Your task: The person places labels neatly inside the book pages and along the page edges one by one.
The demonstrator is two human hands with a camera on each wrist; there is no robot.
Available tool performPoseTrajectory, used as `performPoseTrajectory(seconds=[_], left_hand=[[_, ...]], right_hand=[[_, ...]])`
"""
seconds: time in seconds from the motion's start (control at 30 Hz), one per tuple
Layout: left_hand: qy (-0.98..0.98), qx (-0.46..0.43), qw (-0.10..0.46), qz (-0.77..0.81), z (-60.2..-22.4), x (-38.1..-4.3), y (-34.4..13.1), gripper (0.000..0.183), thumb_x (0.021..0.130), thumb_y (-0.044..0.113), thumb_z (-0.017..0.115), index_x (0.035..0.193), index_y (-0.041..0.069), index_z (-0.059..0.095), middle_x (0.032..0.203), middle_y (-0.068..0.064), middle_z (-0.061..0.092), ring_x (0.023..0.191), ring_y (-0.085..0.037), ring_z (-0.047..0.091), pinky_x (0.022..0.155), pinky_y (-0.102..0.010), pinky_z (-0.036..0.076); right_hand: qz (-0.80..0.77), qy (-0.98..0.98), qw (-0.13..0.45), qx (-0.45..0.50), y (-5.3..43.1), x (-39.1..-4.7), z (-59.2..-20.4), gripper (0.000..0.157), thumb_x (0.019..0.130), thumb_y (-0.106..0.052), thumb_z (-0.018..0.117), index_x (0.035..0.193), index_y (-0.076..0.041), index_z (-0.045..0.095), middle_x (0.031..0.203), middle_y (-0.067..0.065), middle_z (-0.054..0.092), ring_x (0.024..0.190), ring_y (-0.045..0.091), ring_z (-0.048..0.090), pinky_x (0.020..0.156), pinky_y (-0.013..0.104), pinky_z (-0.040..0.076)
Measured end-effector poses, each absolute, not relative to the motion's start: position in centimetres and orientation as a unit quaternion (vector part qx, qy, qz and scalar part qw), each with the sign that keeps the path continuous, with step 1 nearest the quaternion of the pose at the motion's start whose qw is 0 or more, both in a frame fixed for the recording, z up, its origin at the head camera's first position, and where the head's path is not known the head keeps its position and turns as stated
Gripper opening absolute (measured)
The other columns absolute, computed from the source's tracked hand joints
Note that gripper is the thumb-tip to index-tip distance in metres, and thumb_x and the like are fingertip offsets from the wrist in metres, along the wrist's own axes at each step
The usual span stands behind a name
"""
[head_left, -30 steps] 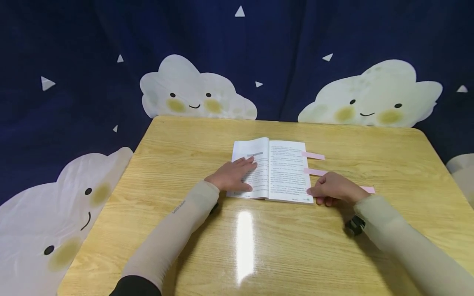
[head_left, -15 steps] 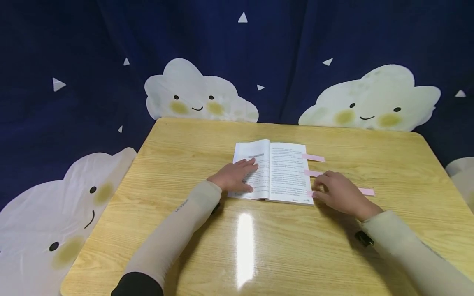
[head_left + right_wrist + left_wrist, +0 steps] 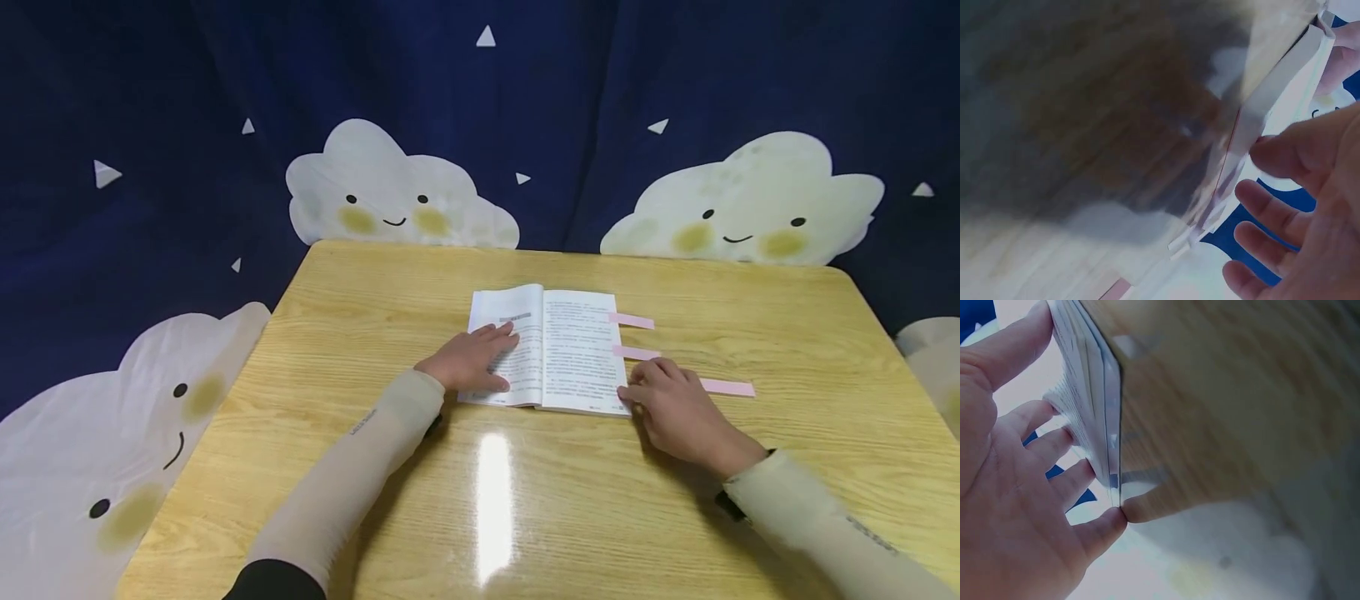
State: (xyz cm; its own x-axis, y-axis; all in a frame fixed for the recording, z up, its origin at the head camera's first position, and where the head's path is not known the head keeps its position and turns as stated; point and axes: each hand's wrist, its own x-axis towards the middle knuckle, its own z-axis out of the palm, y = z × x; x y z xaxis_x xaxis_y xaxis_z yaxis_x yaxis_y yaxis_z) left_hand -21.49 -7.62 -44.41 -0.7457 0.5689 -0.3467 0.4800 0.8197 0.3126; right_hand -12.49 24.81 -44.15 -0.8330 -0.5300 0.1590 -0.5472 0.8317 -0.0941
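In the head view, the open book (image 3: 581,354) lies on the wooden table (image 3: 390,500). Half a second ago, the thumb of the right hand (image 3: 678,408) was at the book's right edge, with the lowest strip's inner end showing; now the thumb tip touches the lower right page corner and that end is hidden. The hand is half open, fingers loosely bent. The left hand (image 3: 471,362) has stayed spread flat on the left page, covering much of it. Three pink paper strips show: the top strip (image 3: 632,321) and middle strip (image 3: 636,353) overlap the page edge, while the right hand crosses the lowest strip (image 3: 727,387). Behind hangs a dark blue curtain (image 3: 558,83) with four white clouds and seven white triangles.

In the left wrist view, the left hand's thumb rests on the page, its four fingers spread along the book.

In the right wrist view, the thumb touches the page edge; three fingers stand apart, slightly bent.
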Motion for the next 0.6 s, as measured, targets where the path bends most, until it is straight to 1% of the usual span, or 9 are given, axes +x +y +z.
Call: performPoseTrajectory(seconds=[0.13,0.3,0.47,0.6], left_hand=[[0.929,0.281,0.219,0.104,-44.2,-21.4,-7.6,0.082,0.095,0.046,0.063,0.16,0.025,0.018,0.17,0.005,0.005,0.158,-0.021,0.007,0.126,-0.052,0.017],[0.925,0.286,0.225,0.108,-44.2,-21.4,-7.4,0.082,0.095,0.046,0.063,0.16,0.025,0.019,0.17,0.005,0.005,0.158,-0.022,0.007,0.126,-0.053,0.016],[0.929,0.279,0.221,0.104,-44.1,-21.3,-7.4,0.081,0.095,0.046,0.063,0.16,0.025,0.02,0.17,0.005,0.005,0.158,-0.021,0.008,0.127,-0.052,0.016],[0.928,0.276,0.225,0.108,-43.9,-21.2,-7.5,0.082,0.094,0.045,0.064,0.16,0.025,0.019,0.17,0.005,0.005,0.158,-0.021,0.007,0.126,-0.053,0.016]], right_hand=[[0.059,-0.957,0.059,0.278,25.1,-11.8,-44.0,0.033,0.088,-0.003,0.064,0.118,-0.013,0.073,0.116,0.012,0.06,0.117,0.036,0.051,0.083,0.063,0.045],[0.058,-0.956,0.065,0.28,25.8,-10.6,-44.4,0.045,0.085,-0.005,0.069,0.129,-0.012,0.066,0.13,0.018,0.056,0.126,0.04,0.046,0.08,0.063,0.045],[0.054,-0.955,0.074,0.281,25.7,-10.4,-44.4,0.045,0.084,-0.005,0.069,0.128,-0.013,0.066,0.137,0.02,0.054,0.131,0.043,0.044,0.083,0.065,0.045],[0.048,-0.955,0.07,0.286,25.5,-10.5,-44.2,0.039,0.084,-0.003,0.067,0.121,-0.014,0.068,0.136,0.019,0.055,0.131,0.043,0.044,0.08,0.065,0.046]])
